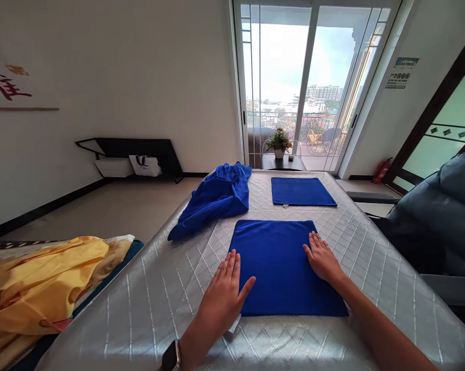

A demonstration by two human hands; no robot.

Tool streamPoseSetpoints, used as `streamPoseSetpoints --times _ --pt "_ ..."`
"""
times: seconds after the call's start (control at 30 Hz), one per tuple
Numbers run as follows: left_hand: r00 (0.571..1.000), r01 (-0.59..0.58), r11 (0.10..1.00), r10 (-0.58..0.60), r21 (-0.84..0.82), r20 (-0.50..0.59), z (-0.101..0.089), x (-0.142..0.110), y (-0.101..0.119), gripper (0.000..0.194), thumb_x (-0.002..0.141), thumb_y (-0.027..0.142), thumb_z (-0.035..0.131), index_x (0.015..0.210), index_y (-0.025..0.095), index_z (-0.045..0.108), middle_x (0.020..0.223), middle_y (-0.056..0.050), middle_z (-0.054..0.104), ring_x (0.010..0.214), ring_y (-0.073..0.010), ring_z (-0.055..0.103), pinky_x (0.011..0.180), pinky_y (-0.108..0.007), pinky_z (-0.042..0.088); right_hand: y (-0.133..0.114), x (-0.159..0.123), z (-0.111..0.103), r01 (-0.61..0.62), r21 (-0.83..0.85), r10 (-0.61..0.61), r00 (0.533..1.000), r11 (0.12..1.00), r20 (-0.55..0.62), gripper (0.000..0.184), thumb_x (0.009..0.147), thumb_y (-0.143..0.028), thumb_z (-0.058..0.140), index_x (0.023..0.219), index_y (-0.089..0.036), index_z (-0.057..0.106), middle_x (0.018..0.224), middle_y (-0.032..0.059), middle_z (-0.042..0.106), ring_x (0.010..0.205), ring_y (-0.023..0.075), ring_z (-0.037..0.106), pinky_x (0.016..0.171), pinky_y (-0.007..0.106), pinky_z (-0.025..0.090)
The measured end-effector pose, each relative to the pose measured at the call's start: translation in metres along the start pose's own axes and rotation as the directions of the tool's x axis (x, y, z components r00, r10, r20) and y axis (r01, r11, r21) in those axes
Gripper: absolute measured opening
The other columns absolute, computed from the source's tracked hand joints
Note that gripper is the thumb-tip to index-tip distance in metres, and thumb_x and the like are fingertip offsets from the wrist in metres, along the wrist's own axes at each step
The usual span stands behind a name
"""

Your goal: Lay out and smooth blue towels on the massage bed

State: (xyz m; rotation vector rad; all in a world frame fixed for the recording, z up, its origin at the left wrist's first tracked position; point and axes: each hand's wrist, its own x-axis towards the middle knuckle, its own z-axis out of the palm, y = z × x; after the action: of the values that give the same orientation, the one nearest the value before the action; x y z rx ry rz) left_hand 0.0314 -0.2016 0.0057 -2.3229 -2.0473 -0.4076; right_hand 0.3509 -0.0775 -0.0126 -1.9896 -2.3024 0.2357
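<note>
Far left, a rumpled yellow cloth (43, 288) on dark-edged bedding, just beside a quilted silver pad (391, 304). On the pad, a crumpled blue cloth (213, 201) in a loose heap, well apart from both hands. Next, the left hand (220, 293), open and palm down, a wristwatch (171, 356) on its wrist, fingers (229, 268) angled away from the body, thumb reaching onto the left edge of a flat blue square cloth (279, 268). That cloth directly ahead of the body, square to the pad, nearly equal in both directions, so no clear long axis. The right hand (323, 257), also open, flat on the cloth's right half and farther onto it than the left. Hands well apart, no pinch or clamp on either side. Beyond, a second flat blue cloth (300, 190); then a potted plant (279, 143) on a dark side table (282, 162) before a glass sliding door (279, 77). Far right, a red fire extinguisher (382, 170) and a grey armchair (441, 216).
</note>
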Motion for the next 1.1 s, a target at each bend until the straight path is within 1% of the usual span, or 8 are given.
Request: streamPoseSetpoints --times 0.13,0.27,0.33,0.4,0.5,0.6,0.97,1.1 --pt "0.965 -0.258 0.965 0.259 -0.043 0.033 -0.003 0.052 0.066 0.080 0.103 0.064 0.023 0.158 0.007 0.037 0.165 -0.019 0.035 0.154 -0.0282 0.032 0.124 -0.046 0.034 0.001 -0.001 0.000 0.009 -0.019 -0.010 1.000 1.000 -0.017 0.071 0.106 -0.045 0.017 0.163 -0.002 0.018 0.171 0.0146 0.013 0.159 0.0229 0.010 0.128 0.041 0.012" --pt "0.920 -0.388 0.916 0.392 -0.101 0.021 0.020 0.095 0.129 0.075 0.105 0.059 0.020 0.156 0.007 0.039 0.166 -0.017 0.035 0.156 -0.0254 0.027 0.128 -0.043 0.027 0.001 -0.002 0.002 0.022 -0.053 -0.024 0.999 0.998 -0.040 0.069 0.106 -0.040 0.021 0.163 -0.001 0.020 0.170 0.0164 0.015 0.158 0.0241 0.012 0.127 0.041 0.014" --pt "0.922 -0.381 0.918 0.386 -0.111 0.026 0.034 0.106 0.144 0.075 0.106 0.057 0.018 0.157 0.007 0.038 0.166 -0.016 0.034 0.156 -0.0248 0.025 0.128 -0.043 0.025 0.002 -0.002 0.002 0.031 -0.060 -0.034 0.998 0.998 -0.045 0.069 0.106 -0.039 0.023 0.163 -0.001 0.021 0.170 0.0161 0.015 0.158 0.0239 0.012 0.127 0.040 0.014" --pt "0.931 -0.357 0.927 0.362 -0.111 0.033 0.043 0.110 0.146 0.076 0.105 0.059 0.017 0.158 0.007 0.036 0.166 -0.016 0.033 0.157 -0.0248 0.024 0.129 -0.043 0.024 0.001 -0.003 0.001 0.029 -0.055 -0.031 0.999 0.998 -0.044 0.068 0.106 -0.039 0.022 0.163 -0.001 0.021 0.170 0.0159 0.015 0.158 0.0235 0.012 0.127 0.040 0.014" --pt "0.943 -0.323 0.941 0.329 -0.106 0.043 0.047 0.107 0.131 0.078 0.105 0.061 0.016 0.159 0.008 0.034 0.167 -0.016 0.032 0.157 -0.0250 0.023 0.129 -0.045 0.023 -0.001 -0.003 -0.001 0.016 -0.046 -0.017 0.999 0.999 -0.036 0.068 0.106 -0.039 0.021 0.163 -0.001 0.021 0.170 0.0164 0.015 0.158 0.0235 0.012 0.127 0.041 0.013" --pt "0.959 -0.268 0.960 0.274 -0.085 0.068 0.041 0.099 0.104 0.077 0.105 0.061 0.015 0.160 0.010 0.032 0.167 -0.015 0.031 0.157 -0.0252 0.023 0.128 -0.046 0.024 -0.002 -0.003 -0.002 0.003 -0.029 -0.003 1.000 1.000 -0.028 0.069 0.106 -0.040 0.019 0.163 -0.001 0.019 0.171 0.0159 0.014 0.159 0.0231 0.011 0.128 0.041 0.011" --pt "0.997 -0.035 0.999 0.034 0.009 0.069 0.020 0.065 -0.019 0.084 0.102 0.068 0.017 0.160 0.007 0.031 0.168 -0.019 0.027 0.157 -0.0282 0.023 0.127 -0.049 0.024 -0.003 -0.004 -0.004 -0.016 -0.061 0.016 1.000 0.998 -0.003 0.072 0.105 -0.045 0.016 0.164 -0.002 0.017 0.171 0.0136 0.013 0.159 0.0219 0.011 0.128 0.039 0.010" --pt "0.997 0.023 1.000 -0.023 0.001 0.068 0.018 0.059 -0.037 0.086 0.102 0.067 0.015 0.160 0.005 0.027 0.168 -0.020 0.026 0.157 -0.0269 0.023 0.127 -0.046 0.025 -0.001 -0.003 -0.002 -0.014 -0.044 0.014 1.000 0.999 -0.005 0.073 0.105 -0.046 0.017 0.164 -0.002 0.018 0.171 0.0134 0.014 0.159 0.0217 0.011 0.128 0.040 0.011"
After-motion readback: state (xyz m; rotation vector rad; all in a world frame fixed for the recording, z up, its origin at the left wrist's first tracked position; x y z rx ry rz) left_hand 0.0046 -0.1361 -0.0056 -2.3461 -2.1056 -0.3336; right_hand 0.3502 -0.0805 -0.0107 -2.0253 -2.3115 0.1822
